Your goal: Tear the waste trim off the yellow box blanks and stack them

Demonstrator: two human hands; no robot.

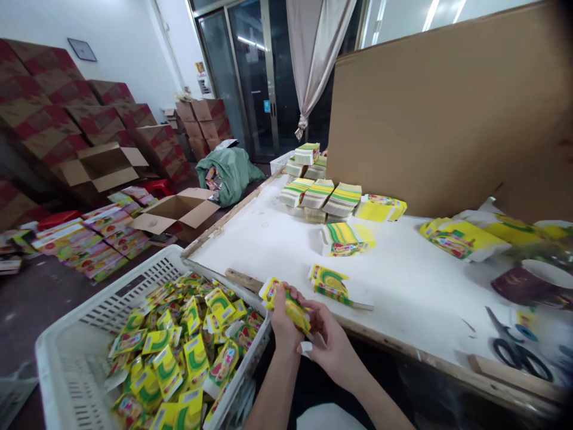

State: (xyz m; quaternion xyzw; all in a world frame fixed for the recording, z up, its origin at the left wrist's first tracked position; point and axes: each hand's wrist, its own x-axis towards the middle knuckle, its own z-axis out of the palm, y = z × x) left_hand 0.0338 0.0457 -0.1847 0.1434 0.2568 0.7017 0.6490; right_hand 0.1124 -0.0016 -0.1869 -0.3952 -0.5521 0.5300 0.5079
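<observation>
Carton [290, 303] yellow, half hidden | left hand [283, 325] and right hand [335, 346] both clasp it | print unreadable

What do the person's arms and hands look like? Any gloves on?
No gloves: the left hand and the right hand are bare. No sleeves come into view on either arm, and no watch or bracelet shows at either wrist.
</observation>
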